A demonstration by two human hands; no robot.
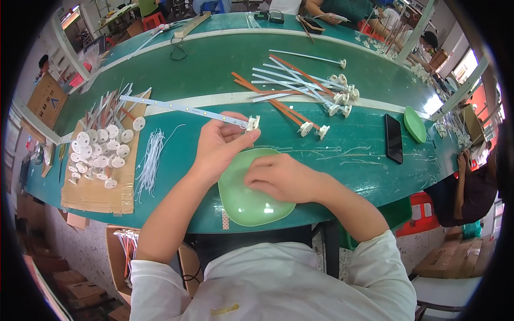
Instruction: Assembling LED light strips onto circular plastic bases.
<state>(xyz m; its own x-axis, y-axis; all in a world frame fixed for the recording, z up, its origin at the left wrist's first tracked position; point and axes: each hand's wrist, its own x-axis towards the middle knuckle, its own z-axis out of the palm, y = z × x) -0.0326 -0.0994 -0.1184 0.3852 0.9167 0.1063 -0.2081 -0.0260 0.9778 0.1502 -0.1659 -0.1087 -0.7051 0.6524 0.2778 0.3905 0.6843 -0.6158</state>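
My left hand [219,142] grips a white LED strip [184,109] by its end, where a white round plastic cap [254,123] is fitted. The strip points away to the upper left, raised above the table. Over a light green plate [257,214], my right hand [284,179] is closed, its fingertips bent down toward the plate's surface. Whatever those fingertips may pinch is hidden or too small to make out.
Left of me, capped strips [99,147] lie heaped on cardboard [118,198], beside a bundle of white wires [152,158]. More strips [300,80] are piled ahead. At right lie a black phone [393,139] and another green plate [414,124]. Other people work around the table.
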